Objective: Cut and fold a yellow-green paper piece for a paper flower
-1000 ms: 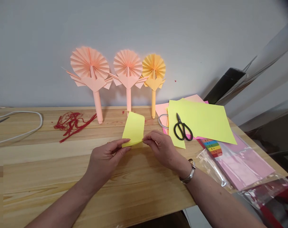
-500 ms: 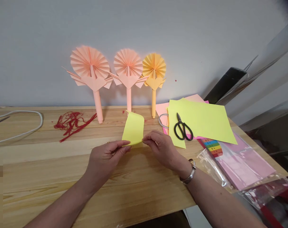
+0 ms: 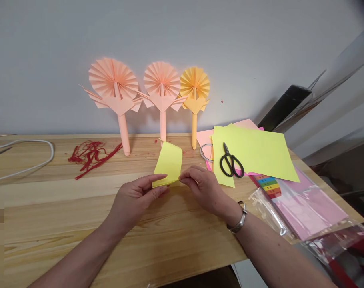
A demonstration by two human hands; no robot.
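Observation:
A small piece of yellow paper (image 3: 170,160) is held just above the table, its near edge folded into a narrow strip and its far edge curling up. My left hand (image 3: 140,196) grips the left end of that folded edge between thumb and fingers. At the right end, my right hand (image 3: 201,186) pinches the same edge with thumb and forefinger. Black-handled scissors (image 3: 231,163) lie to the right, on larger yellow sheets (image 3: 260,150). Behind the held paper, two pink paper fans (image 3: 125,132) (image 3: 163,122) and an orange paper fan (image 3: 194,126) lean against the wall.
Tangled red thread (image 3: 90,156) lies on the wooden table (image 3: 65,224) at left, near a white cable (image 3: 51,152). A clear plastic packet of pink paper (image 3: 314,208) overhangs the right edge. A black cylindrical object (image 3: 285,106) stands at the back right.
My left thumb and fingers have shifted slightly along the folded edge and spread a little. The paper has tilted slightly; my right hand keeps its pinch.

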